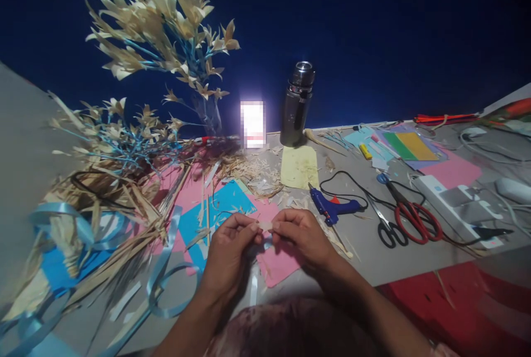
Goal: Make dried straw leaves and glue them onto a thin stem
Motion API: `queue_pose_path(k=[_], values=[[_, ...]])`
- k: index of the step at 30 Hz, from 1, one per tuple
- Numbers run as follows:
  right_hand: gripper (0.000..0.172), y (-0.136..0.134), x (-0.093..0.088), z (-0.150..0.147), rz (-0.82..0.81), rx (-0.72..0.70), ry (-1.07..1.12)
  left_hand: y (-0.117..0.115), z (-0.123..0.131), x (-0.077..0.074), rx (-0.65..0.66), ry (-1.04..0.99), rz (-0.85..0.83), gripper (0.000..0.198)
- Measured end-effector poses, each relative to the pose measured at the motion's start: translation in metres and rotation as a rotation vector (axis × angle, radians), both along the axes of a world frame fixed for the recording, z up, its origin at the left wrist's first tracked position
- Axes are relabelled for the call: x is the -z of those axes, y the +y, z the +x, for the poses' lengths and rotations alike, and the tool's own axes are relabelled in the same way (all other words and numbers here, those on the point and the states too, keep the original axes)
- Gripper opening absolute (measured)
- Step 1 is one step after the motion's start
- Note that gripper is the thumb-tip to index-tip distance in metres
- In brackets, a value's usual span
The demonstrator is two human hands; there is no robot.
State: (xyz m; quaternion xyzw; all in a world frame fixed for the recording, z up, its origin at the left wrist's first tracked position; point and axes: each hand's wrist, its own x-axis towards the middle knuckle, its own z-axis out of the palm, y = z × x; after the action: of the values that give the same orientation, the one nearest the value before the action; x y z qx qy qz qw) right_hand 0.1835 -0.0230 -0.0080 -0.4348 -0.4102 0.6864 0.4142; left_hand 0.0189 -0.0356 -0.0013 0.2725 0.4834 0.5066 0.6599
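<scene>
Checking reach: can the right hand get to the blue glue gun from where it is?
Probably yes: the blue glue gun lies just beyond the right hand with nothing between, but that hand pinches a small pale strip.

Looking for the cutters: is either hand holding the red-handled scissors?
No. The red-handled scissors lie on the table off to the right, while the left hand and right hand pinch a small pale strip.
</scene>
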Motion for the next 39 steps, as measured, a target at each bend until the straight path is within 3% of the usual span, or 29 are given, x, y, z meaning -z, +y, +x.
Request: queue_pose_path(k=[8, 16, 20, 25, 27, 29, 35, 39], values=[[0.018, -0.002, -0.002, -0.003, 0.120, 0.107, -0.060, -0.002, -0.001, -0.010, -0.104, -0.121, 0.005, 0.023], [0.016, -0.008, -0.007, -0.011, 0.230, 0.120, -0.192, -0.005, 0.005, 0.001, -0.098, -0.109, 0.071, 0.018], [0.017, -0.011, -0.014, -0.008, 0.251, 0.035, -0.299, -0.006, 0.004, 0.004, -0.100, 0.012, 0.096, 0.017], [0.020, -0.010, -0.018, -0.005, 0.305, 0.036, -0.342, -0.009, 0.002, -0.004, -0.085, 0.347, 0.214, 0.016], [0.019, -0.009, -0.015, -0.006, 0.290, 0.035, -0.356, -0.010, 0.000, -0.006, -0.064, 0.388, 0.245, 0.014], [0.015, -0.009, -0.011, -0.008, 0.311, 0.071, -0.357, -0.009, 0.000, -0.005, -0.045, 0.311, 0.235, 0.014], [0.006, -0.007, 0.001, -0.010, 0.526, 0.265, -0.201, -0.010, 0.006, 0.001, 0.058, -0.264, 0.031, 0.026], [0.004, -0.007, 0.006, -0.010, 0.563, 0.253, -0.111, -0.012, 0.011, -0.001, 0.031, -0.230, 0.057, 0.024]])
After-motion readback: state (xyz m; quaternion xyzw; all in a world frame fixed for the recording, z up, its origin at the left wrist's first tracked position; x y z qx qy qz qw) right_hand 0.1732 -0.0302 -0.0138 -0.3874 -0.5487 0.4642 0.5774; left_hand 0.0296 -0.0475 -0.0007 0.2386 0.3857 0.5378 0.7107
